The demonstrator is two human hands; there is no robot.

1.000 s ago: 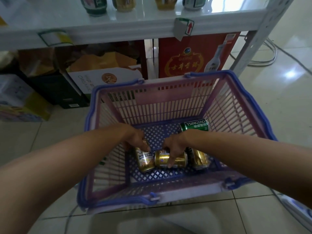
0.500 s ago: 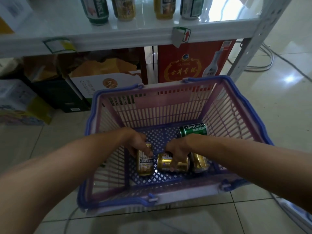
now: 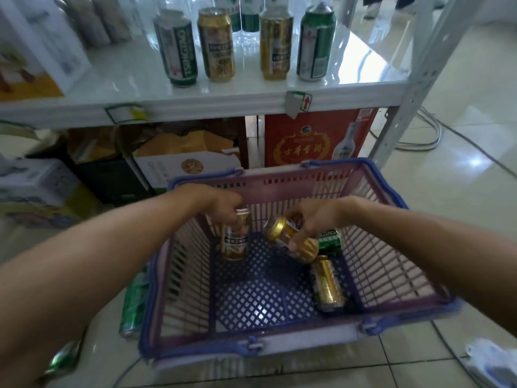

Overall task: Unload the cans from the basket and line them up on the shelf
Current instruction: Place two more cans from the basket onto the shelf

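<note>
A pink basket with blue rim (image 3: 391, 191) stands on the floor below the white shelf (image 3: 223, 99). My left hand (image 3: 223, 205) grips the top of an upright gold can (image 3: 235, 239), lifted above the basket floor. My right hand (image 3: 313, 219) holds a second gold can (image 3: 291, 240), tilted on its side in the air. Still lying in the basket are a gold can (image 3: 327, 284) and a green can (image 3: 330, 242), partly hidden behind the held one. On the shelf stand several cans in a row, green ones (image 3: 177, 49) at the ends and gold ones (image 3: 216, 44) between.
Cardboard boxes (image 3: 179, 163) and a red carton (image 3: 307, 144) sit under the shelf. A green can (image 3: 134, 303) lies on the tiles left of the basket. The shelf's metal post (image 3: 414, 88) rises at right, with cables (image 3: 419, 144) on the floor behind it.
Both hands have risen from the basket floor, each lifting a gold can. My view has tilted up, so the shelf's row of cans now shows in full.
</note>
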